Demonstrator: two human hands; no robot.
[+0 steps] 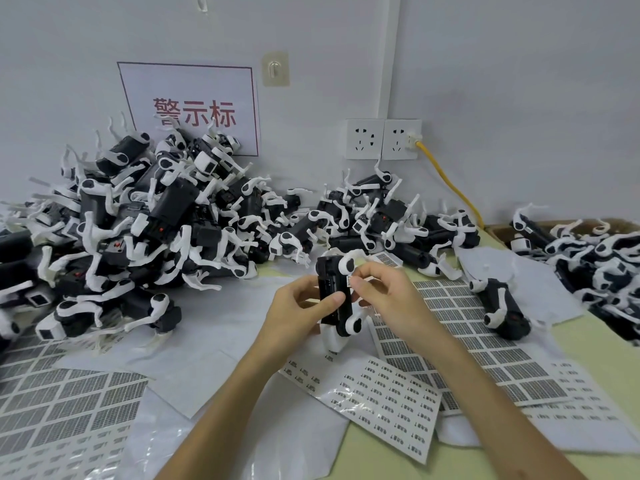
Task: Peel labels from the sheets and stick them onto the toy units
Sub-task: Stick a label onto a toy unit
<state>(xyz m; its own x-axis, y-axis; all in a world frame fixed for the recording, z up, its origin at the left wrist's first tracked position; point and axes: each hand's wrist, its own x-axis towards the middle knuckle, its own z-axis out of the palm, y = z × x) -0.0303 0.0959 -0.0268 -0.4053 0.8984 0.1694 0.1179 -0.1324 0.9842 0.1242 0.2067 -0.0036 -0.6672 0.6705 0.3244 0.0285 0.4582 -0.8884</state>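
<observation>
- Where the pale grey wall (519, 81) fills the view from 10 to 2 o'clock, a pale yellow-green table (588, 348) runs below it.
- A big pile of black-and-white toy units (138, 220) rises at 9 to 10 o'clock against the wall, and a lower heap (381, 216) lies at 1 o'clock.
- Label sheets (485, 344) overlap across the table from 7 to 4 o'clock.
- A white sign (194, 98) with red characters hangs at 11 o'clock, its lower edge behind the pile.
- Twin sockets (382, 139) sit at 1 o'clock, with a yellow cable (446, 178) plugged into the right one.
- At centre the left hand (298, 313) is wrapped around one toy unit (334, 292), held upright above the sheets.
- The right hand (388, 299) pinches a small white label (350, 281) at that unit's upper right edge.
</observation>
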